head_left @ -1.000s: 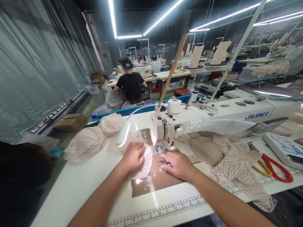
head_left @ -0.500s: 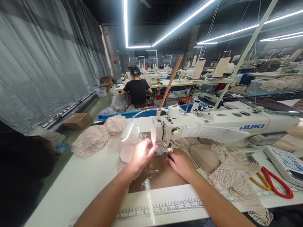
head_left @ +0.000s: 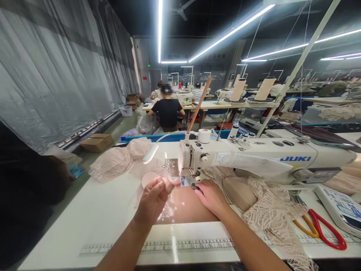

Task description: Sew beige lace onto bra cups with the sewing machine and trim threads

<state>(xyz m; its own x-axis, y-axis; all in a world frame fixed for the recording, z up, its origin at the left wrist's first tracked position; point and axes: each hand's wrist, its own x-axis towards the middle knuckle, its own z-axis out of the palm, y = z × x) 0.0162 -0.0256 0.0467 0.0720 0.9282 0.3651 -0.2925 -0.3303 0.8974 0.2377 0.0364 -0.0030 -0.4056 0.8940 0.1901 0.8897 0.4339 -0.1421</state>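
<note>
My left hand [head_left: 157,194] is in front of and left of the needle area of a white sewing machine [head_left: 208,152]. Its thumb and fingers are pinched together; anything between them is too fine to make out. Low by the presser foot [head_left: 184,181], my right hand [head_left: 211,195] rests with its fingers curled over small dark thread snips [head_left: 197,189], partly hidden. Under both hands lies a shiny brown plate [head_left: 188,209]. Sheer beige fabric with a round pale cup [head_left: 149,178] sits beyond my left hand.
Beige lace pieces [head_left: 111,163] are heaped at the left. To the right are a beige cup [head_left: 239,192], patterned lace [head_left: 267,210], red-and-yellow-handled scissors [head_left: 328,229] and a white control box [head_left: 341,207]. A lamp [head_left: 150,153] hangs beside the needle head. A person in black [head_left: 167,113] sits ahead.
My left hand has drawn back from the needle area, toward me and left, still pinched. The right hand stays by the presser foot with the snips. The view has tilted up slightly.
</note>
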